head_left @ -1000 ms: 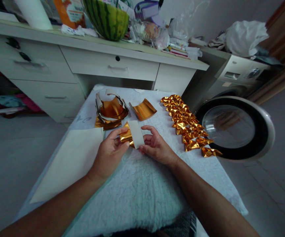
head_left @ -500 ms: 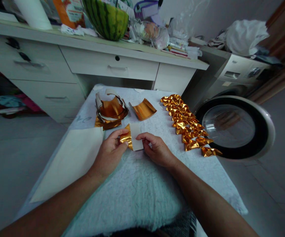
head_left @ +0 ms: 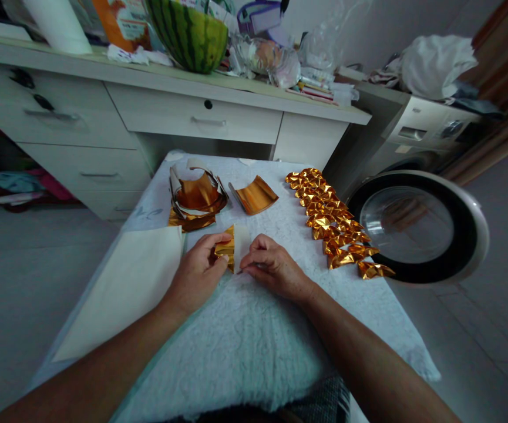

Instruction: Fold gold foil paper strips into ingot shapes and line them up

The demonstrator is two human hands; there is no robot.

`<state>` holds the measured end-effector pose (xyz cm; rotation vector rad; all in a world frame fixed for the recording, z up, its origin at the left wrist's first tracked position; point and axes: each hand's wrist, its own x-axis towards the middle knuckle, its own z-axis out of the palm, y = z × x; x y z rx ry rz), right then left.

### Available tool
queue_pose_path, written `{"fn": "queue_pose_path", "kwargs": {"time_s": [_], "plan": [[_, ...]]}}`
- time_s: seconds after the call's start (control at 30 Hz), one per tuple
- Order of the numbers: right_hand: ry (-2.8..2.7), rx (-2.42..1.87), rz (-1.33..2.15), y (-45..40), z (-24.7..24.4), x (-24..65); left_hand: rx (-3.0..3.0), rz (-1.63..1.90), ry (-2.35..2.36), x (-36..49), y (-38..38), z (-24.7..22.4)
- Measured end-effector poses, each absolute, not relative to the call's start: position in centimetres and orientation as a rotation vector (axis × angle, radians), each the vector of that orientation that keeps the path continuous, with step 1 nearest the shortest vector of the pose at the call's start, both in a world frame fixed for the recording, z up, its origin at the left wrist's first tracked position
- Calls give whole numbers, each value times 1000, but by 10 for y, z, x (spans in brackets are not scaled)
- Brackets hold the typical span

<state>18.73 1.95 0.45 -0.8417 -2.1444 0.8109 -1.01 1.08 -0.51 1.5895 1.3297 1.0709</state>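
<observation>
A sheet of gold foil paper (head_left: 241, 238), gold on the left and pale on the right, is held low over the cloth-covered table. My left hand (head_left: 201, 264) is closed on its gold part, thumb in front and fingers behind. At the lower right edge, my right hand (head_left: 273, 264) pinches the pale part with bent fingers. Beyond my hands lie a curled stack of foil sheets (head_left: 198, 197) and a separate curved gold sheet (head_left: 258, 195). To the right, folded gold foil pieces (head_left: 328, 217) stand in rows.
A large cream paper sheet (head_left: 125, 288) covers the table's left side. Behind the table is a white drawer desk (head_left: 201, 117) bearing a cut watermelon (head_left: 187, 35) and plastic bags. The washing machine's round door (head_left: 416, 226) hangs open close to the table's right edge.
My right hand has shifted slightly left and lower along the foil paper. The pale part now looks narrower and is partly covered by my fingers. My left hand keeps its hold.
</observation>
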Motion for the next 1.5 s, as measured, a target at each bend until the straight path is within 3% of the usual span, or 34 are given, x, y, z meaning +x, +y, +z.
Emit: {"fn": "queue_pose_path", "kwargs": {"time_s": [0.7,1.5], "plan": [[-2435,-909,698,25,2,186,2320,710,1587,-10,9,-10],[-2377,-1094,647,25,2,183,2271,714,1494,-9,7,-9]]}}
